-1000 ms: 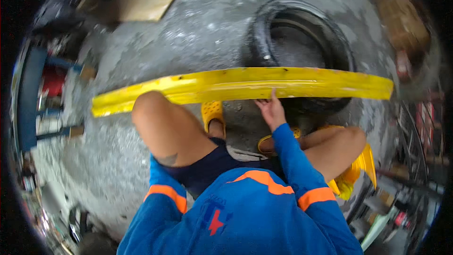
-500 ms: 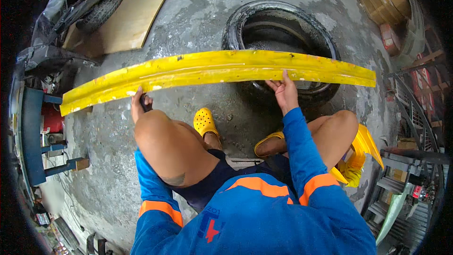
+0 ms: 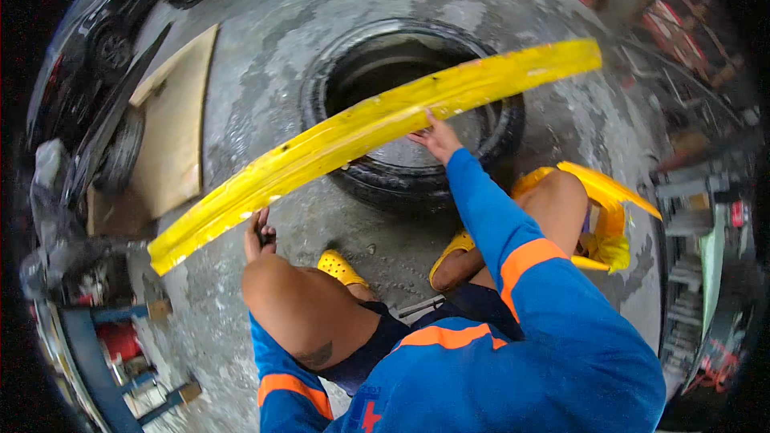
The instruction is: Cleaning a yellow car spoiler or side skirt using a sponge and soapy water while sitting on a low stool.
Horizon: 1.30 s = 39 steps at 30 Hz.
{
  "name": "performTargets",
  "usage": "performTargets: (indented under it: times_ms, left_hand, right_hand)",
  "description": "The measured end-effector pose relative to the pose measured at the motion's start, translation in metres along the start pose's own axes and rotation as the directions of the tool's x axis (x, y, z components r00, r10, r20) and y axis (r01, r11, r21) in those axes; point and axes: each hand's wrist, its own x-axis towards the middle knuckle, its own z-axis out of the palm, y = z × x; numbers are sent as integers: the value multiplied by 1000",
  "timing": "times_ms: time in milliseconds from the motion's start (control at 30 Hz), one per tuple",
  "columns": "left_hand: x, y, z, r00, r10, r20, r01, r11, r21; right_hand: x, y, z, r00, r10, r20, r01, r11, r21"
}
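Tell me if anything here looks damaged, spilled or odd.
The long yellow strip, held by the left hand and right hand, looks worn: pale and dark marks break up its yellow surface, like chipped paint. The grey floor is blotchy and shiny in places, as if wet, though I can't confirm a spill.

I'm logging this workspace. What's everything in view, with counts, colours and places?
Floor: one, mottled grey, beneath
Tyre: one, black, flat on the floor
Long strip: one, yellow, slanting across the tyre
Board: one, tan, upper left
Curved part: at least one, yellow, beside the right knee
Red object: one, red, lower left
Others: uncounted, too dark or blurred, along the edges
Clogs: two, yellow, on the feet
Top: one, blue with orange bands, bottom
Left hand: one, bare, strip's lower edge, leftward
Right hand: one, bare, strip's lower edge, over the tyre
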Motion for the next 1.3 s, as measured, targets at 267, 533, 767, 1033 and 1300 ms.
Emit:
performTargets:
  times_ms: [267,533,767,1033,1300]
  left_hand:
    - [-3,31,-114,662,587,465,-694,248,676]
    - [-130,214,25,839,425,341,-539,736,410]
    - [-199,124,201,465,383,798,-885,165,436]
    - [-182,-55,334,827,38,561,-474,583,660]
    - [-203,-157,361,728,-169,664,-591,334,734]
  right_hand:
    - [-10,-20,50,992,119,49,-119,993,6]
    - [-226,-153,52,928,-221,300,365,701,-613]
    - [-437,-222,-102,732,-617,-290,359,711,-604]
    - [-362,-203,-278,852,-432,-295,-143,351,-925]
    - [-286,-264,-238,584,-810,42,235,120,-965]
